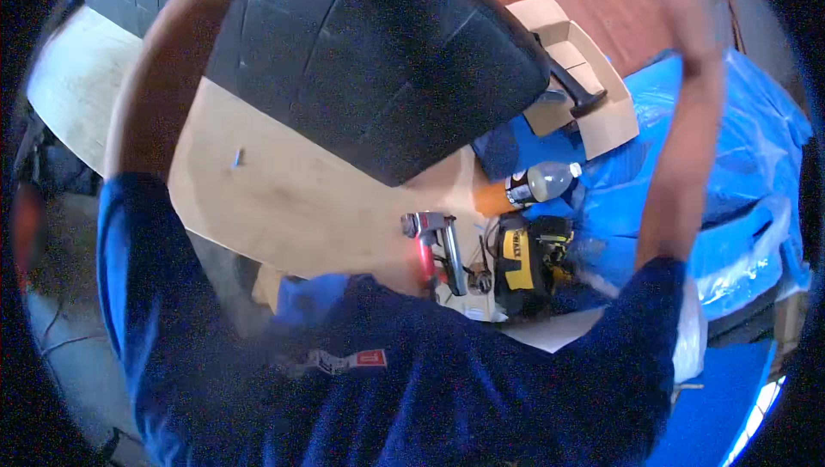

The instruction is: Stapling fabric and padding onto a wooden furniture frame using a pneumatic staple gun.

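Observation:
A large black upholstered panel (369, 54) with stitched seams slants across the upper middle, over a pale wooden board (258, 183). My left forearm (185, 63) reaches up along the panel's left part; the hand lies beyond the upper edge, so its grip is hidden. On the right, my other arm is raised, and my right hand (685, 12) is smeared by motion near the top. It is apart from the panel, above the blue plastic wrapping (739, 140). Whether its fingers are closed does not show.
A red and grey staple gun (449, 252) lies near my body, beside a black and yellow tool pouch (518, 261). Behind them lies a bottle (550, 182). An open cardboard box (614, 128) holds a black-handled tool (571, 85). A small blue object (238, 158) rests on the board.

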Demonstrator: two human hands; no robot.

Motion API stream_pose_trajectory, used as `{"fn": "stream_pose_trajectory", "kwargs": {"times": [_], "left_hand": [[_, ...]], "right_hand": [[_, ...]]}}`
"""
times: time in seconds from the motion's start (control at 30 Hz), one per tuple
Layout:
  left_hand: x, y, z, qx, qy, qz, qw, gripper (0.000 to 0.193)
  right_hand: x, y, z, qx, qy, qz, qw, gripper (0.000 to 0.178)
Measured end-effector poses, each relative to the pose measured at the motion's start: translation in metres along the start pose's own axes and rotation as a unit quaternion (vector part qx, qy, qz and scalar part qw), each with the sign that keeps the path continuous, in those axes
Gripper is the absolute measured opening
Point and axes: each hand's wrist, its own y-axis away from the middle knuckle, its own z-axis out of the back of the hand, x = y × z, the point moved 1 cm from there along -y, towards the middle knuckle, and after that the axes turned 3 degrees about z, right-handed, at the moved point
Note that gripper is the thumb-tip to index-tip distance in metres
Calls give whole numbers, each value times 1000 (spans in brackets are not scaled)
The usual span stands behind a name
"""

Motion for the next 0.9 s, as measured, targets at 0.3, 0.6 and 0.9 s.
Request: {"fn": "stream_pose_trajectory", "kwargs": {"times": [0.3,0.6,0.9], "left_hand": [[5,-3,-2,-13,-117,49,992,55],[-16,18,15,-12,-7,29,999,54],[-67,-4,21,141,22,-53,988,48]], "right_hand": [[33,-33,-115,-52,-494,139,857,56],[7,-30,-197,-323,-95,29,941,65],[32,25,-312,-85,973,153,-151,62]]}}
